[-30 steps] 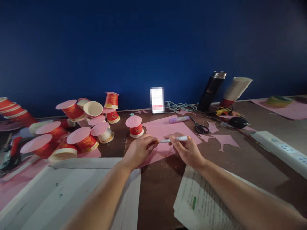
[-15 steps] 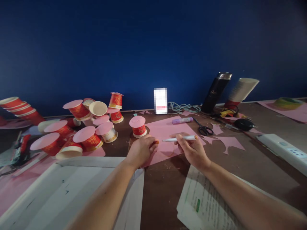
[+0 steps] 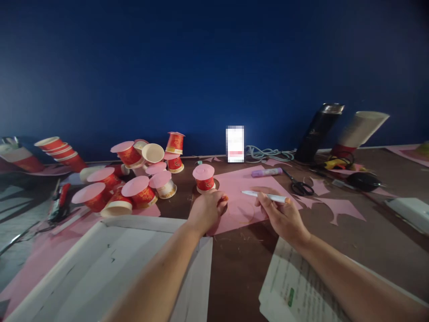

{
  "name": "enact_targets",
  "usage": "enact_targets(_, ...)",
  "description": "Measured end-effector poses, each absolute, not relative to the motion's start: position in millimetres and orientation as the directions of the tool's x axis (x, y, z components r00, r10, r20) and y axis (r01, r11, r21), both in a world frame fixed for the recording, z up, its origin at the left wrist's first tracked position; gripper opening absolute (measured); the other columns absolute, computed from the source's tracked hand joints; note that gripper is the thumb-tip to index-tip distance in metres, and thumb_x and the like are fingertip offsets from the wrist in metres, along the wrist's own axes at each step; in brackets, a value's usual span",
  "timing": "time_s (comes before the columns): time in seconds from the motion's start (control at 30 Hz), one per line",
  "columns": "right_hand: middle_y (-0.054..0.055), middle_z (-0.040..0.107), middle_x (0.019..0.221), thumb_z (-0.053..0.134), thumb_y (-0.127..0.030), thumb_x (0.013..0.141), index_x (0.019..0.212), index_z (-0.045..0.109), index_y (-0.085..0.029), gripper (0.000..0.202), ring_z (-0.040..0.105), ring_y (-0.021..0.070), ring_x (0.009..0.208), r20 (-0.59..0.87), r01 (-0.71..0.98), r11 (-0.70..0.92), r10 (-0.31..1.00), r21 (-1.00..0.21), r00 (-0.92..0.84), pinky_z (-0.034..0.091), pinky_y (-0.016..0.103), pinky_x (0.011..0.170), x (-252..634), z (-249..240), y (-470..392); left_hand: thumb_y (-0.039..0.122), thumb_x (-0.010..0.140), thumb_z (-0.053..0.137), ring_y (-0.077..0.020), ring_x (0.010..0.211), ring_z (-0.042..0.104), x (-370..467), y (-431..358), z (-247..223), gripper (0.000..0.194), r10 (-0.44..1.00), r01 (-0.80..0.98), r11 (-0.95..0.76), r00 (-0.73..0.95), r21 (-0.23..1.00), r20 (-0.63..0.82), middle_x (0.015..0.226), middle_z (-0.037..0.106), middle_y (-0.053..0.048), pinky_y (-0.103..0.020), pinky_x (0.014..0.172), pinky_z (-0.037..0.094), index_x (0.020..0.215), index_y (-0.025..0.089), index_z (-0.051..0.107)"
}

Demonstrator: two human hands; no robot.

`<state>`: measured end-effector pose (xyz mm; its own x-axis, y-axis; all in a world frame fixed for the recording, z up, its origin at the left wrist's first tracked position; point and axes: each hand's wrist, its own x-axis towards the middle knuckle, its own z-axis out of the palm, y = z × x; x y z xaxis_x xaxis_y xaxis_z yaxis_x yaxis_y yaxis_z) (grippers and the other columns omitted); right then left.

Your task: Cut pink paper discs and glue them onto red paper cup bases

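my right grip (image 3: 283, 217) clamps the white pen (image 3: 252, 194), my left grip (image 3: 208, 209) the orange cap (image 3: 225, 197); i'd hold the nib (image 3: 243, 192) clear of the pink sheet (image 3: 234, 181) until both are steady.

Over one large pink paper sheet (image 3: 231, 182), one slim white marker (image 3: 272, 197); at its far edge, one purple plastic tube (image 3: 267, 172); right of it, one pair of black-handled scissors (image 3: 294, 180); left, at least nine round pink paper discs (image 3: 135, 186).

- Dark brown table (image 3: 233, 281)
- At its far edge: lit screen (image 3: 235, 144), pale cable (image 3: 268, 155), black flask (image 3: 317, 134)
- Farther from it: pink sheet (image 3: 231, 184), scissors (image 3: 296, 182)
- Farthest: printed pages (image 3: 301, 281)
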<state>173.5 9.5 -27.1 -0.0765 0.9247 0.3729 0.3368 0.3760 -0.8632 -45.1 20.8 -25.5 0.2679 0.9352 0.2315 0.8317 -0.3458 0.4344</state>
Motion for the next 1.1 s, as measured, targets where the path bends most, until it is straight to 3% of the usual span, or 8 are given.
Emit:
enact_targets(0.17, 0.001, 0.06, 0.072, 0.051, -0.044, 0.091, 0.105, 0.065, -0.016, 0.034, 0.044, 0.0079, 0.051, 0.371, 0.313, 0.392, 0.92, -0.865, -0.127, 0.035, 0.02, 0.045, 174, -28, 9, 0.026, 0.086, 0.055, -0.0165, 0.088, 0.063, -47, 24, -35, 0.03, 0.933, 0.805, -0.343, 0.232, 0.484, 0.275, 0.105, 0.068, -0.005, -0.026, 0.076, 0.049, 0.115, 0.021, 0.061)
enact_targets(0.37, 0.002, 0.063, 0.071, 0.052, -0.045, 0.09, 0.09, 0.066, -0.015, 0.033, 0.049, 0.0088, 0.052, 0.363, 0.354, 0.376, 0.926, -0.856, -0.106, 0.04, 0.021, 0.049, 173, -27, 8, 0.026, 0.088, 0.053, -0.0164, 0.087, 0.063, -46, 20, -28, 0.024, 0.912, 0.814, -0.37, 0.225, 0.449, 0.343, 0.106, 0.068, -0.005, -0.027, 0.078, 0.049, 0.108, 0.02, 0.064)
enact_targets(0.53, 0.003, 0.066, 0.081, 0.049, -0.044, 0.092, 0.112, 0.065, -0.019, 0.035, 0.06, 0.0131, 0.063, 0.401, 0.32, 0.422, 0.907, -0.848, -0.133, 0.047, 0.023, 0.056, 170, -25, 7, 0.027, 0.091, 0.048, -0.0177, 0.094, 0.063, -45, 19, -25, 0.02, 0.881, 0.791, -0.418, 0.232, 0.447, 0.413, 0.102, 0.069, -0.004, -0.03, 0.084, 0.048, 0.1, 0.021, 0.065)
enact_targets(0.7, 0.008, 0.067, 0.101, 0.049, -0.041, 0.092, 0.116, 0.063, -0.021, 0.034, 0.064, 0.0172, 0.085, 0.459, 0.324, 0.477, 0.878, -0.817, -0.137, 0.052, 0.028, 0.075, 169, -24, 8, 0.029, 0.091, 0.048, -0.0182, 0.092, 0.064, -45, 18, -26, 0.021, 0.881, 0.774, -0.438, 0.268, 0.457, 0.389, 0.099, 0.069, -0.003, -0.029, 0.08, 0.049, 0.099, 0.021, 0.066)
enact_targets(0.9, 0.004, 0.065, 0.086, 0.046, -0.033, 0.094, 0.119, 0.058, -0.023, 0.029, 0.064, 0.0147, 0.079, 0.473, 0.311, 0.495, 0.868, -0.811, -0.15, 0.051, 0.027, 0.075, 166, -35, 15, 0.028, 0.091, 0.049, -0.0167, 0.092, 0.064, -44, 18, -26, 0.021, 0.861, 0.751, -0.468, 0.269, 0.465, 0.432, 0.099, 0.07, -0.003, -0.028, 0.081, 0.048, 0.099, 0.021, 0.066)
enact_targets(1.1, 0.005, 0.063, 0.093, 0.046, -0.017, 0.091, 0.119, 0.056, -0.023, 0.03, 0.062, 0.0158, 0.088, 0.606, 0.355, 0.607, 0.785, -0.711, -0.13, 0.048, 0.029, 0.085, 172, -40, 22, 0.031, 0.092, 0.049, -0.0169, 0.093, 0.064, -39, 20, -30, 0.024, 0.797, 0.763, -0.521, 0.275, 0.383, 0.538, 0.101, 0.069, -0.005, -0.028, 0.082, 0.049, 0.107, 0.021, 0.063)
